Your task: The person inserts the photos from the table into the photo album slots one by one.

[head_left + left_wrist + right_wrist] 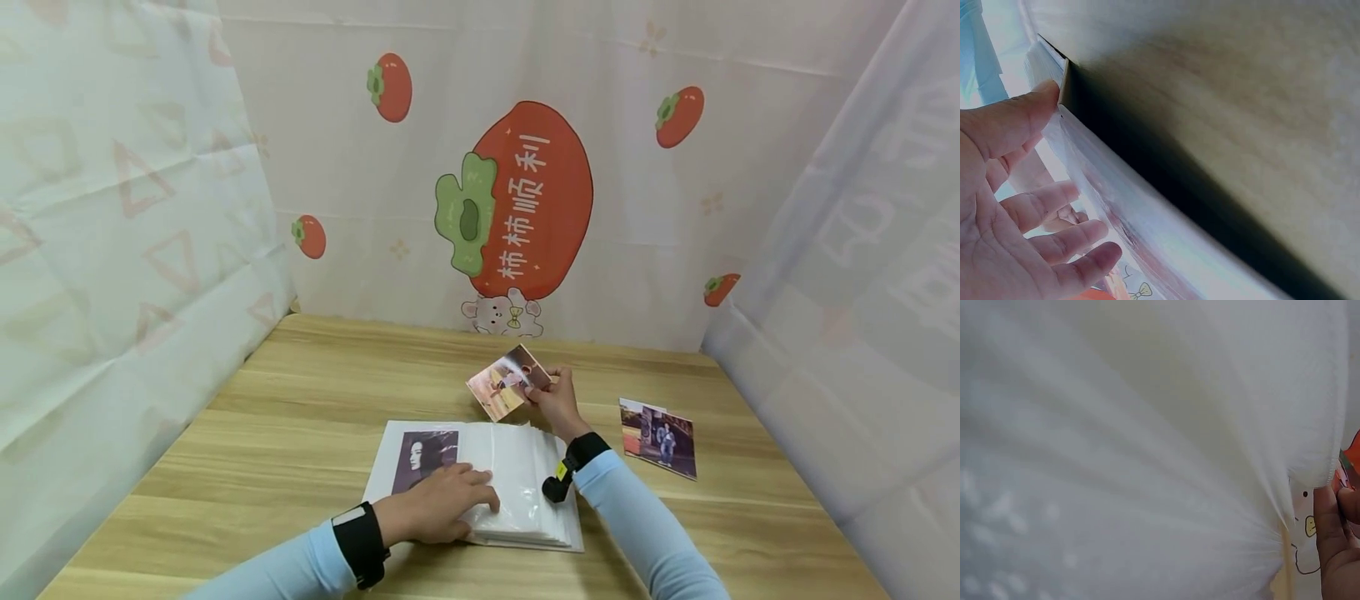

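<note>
An open photo album (517, 492) with clear-sleeved white pages lies on the table. A dark portrait photo (420, 458) fills a sleeve on its left page. My left hand (442, 504) rests across the album's middle, fingers spread and relaxed; in the left wrist view its thumb (1029, 115) touches the album's lower edge by the spine. Beyond the album's top edge, my right hand (558, 404) pinches a photo print (502, 383) by its right corner, tilted above the table. In the right wrist view, white material fills most of the frame, with the right hand's fingers (1332, 531) at the right edge.
Two overlapping photo prints (667, 442) lie on the wooden table (300, 400) to the right of the album. Printed cloth sheets (337, 167) hang at the back and both sides of the table.
</note>
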`<state>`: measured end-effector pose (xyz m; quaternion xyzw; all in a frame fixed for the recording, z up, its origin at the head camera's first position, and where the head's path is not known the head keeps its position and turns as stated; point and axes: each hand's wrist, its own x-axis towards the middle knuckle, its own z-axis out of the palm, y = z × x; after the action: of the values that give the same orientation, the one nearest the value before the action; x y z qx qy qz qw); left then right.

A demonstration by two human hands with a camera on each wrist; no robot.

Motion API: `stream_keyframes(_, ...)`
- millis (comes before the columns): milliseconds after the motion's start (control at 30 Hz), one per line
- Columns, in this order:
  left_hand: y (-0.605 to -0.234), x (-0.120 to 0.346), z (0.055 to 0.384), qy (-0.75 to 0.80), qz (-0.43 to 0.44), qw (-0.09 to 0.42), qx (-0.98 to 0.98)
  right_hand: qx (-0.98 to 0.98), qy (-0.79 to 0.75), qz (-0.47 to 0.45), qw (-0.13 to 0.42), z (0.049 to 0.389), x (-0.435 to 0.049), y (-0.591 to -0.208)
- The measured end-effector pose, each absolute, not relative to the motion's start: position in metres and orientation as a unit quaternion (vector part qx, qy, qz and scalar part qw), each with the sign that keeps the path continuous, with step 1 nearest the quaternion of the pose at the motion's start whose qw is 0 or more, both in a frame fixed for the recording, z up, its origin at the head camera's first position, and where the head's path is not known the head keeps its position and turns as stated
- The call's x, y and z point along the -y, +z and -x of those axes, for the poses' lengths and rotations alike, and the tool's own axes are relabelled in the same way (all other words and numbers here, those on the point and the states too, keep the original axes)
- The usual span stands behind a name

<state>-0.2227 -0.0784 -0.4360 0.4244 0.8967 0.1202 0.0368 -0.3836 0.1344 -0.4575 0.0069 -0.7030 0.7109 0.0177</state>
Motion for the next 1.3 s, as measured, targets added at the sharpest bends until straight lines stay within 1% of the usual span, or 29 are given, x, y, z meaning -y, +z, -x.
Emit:
stream_keyframes(233,-0.436,0.077,0.224,0.119,-0.423,0.034,-0.898,0.710,0.703,-0.034,0.007,0.383,-0.139,-0.457)
stream_keyframes(467,-0.436,0.078,0.223,0.127,-0.421,0.034,-0.898,0.755,0.653,-0.054,-0.005,0.379,-0.147,-0.448)
stream_keyframes(867,-0.434,0.079,0.220,0.142,-0.412,0.053,-0.898,0.785,0.610,-0.108,0.023,0.381,-0.149,-0.441)
stream_keyframes(1000,-0.436,0.079,0.221,0.141,-0.411,0.050,-0.899,0.798,0.590,-0.117,0.026,0.383,-0.149,-0.440)
stream_keyframes(1300,-0.438,0.080,0.222,0.146,-0.409,0.059,-0.899,0.800,0.586,-0.128,0.002,0.382,-0.151,-0.438)
